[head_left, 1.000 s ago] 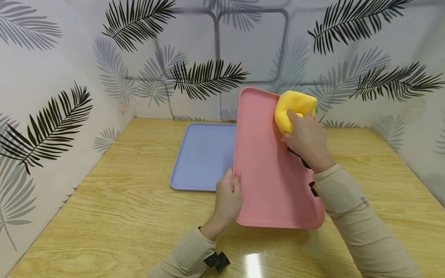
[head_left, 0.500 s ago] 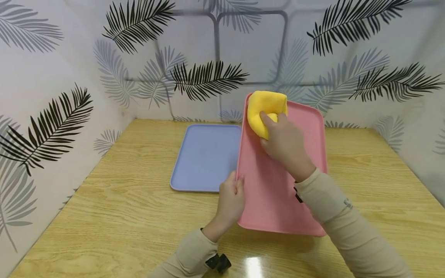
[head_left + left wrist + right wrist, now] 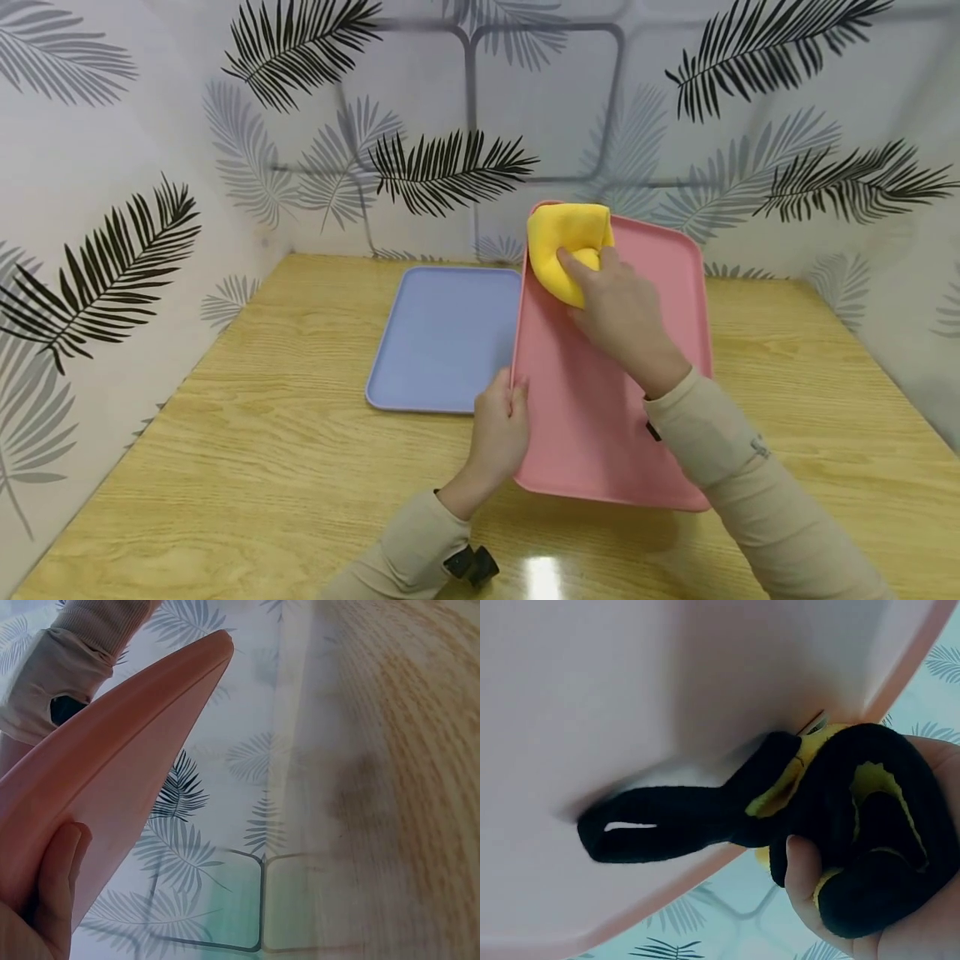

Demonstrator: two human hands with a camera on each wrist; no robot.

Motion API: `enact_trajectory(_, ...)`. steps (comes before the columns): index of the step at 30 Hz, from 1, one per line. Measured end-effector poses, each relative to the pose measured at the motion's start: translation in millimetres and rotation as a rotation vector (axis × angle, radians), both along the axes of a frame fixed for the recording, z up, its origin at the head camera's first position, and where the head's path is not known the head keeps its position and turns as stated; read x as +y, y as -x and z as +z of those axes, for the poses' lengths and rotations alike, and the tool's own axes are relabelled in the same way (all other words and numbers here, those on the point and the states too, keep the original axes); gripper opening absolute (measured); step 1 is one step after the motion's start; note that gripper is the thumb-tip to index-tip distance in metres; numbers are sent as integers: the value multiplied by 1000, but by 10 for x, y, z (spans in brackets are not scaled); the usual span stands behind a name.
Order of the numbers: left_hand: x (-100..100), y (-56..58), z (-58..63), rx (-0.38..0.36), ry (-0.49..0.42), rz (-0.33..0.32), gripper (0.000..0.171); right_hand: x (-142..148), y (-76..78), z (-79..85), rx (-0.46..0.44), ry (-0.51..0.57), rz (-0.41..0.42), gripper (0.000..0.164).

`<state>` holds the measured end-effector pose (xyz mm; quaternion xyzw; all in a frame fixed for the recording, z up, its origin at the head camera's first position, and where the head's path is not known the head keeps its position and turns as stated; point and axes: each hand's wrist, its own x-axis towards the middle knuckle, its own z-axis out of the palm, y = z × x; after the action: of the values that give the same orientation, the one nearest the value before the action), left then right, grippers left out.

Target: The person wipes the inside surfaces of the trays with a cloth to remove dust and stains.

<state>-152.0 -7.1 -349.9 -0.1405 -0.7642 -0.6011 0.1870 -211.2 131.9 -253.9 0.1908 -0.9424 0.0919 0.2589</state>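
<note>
My left hand (image 3: 501, 427) grips the left edge of a pink tray (image 3: 585, 442), which is held up and tilted above the table. In the left wrist view, fingers of the left hand (image 3: 37, 922) lie against the tray's rim (image 3: 150, 720). A bunched yellow cloth (image 3: 558, 254) is in my right hand (image 3: 626, 321), at the tray's upper left corner. The right wrist view shows the cloth's black side (image 3: 855, 825), with a folded loop hanging along the tray's inner face (image 3: 615, 690). The right palm is partly hidden behind the cloth.
A blue tray (image 3: 442, 342) lies flat on the wooden table (image 3: 262, 433), left of the pink one and partly covered by it. A leaf-patterned wall covering (image 3: 420, 108) rises at the back and along both sides.
My right hand has moved the yellow cloth left across the tray, from its upper right to its upper left corner. The pink tray has turned slightly; the left hand keeps its grip.
</note>
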Motion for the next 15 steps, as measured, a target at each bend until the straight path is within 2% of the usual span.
enact_trajectory(9, -38, 18, 20, 2, -10, 25, 17, 137, 49, -21, -28, 10, -46, 58)
enact_trajectory(15, -72, 18, 38, 4, -5, 36, 18, 278, 114, -56, -41, 16, -113, 59)
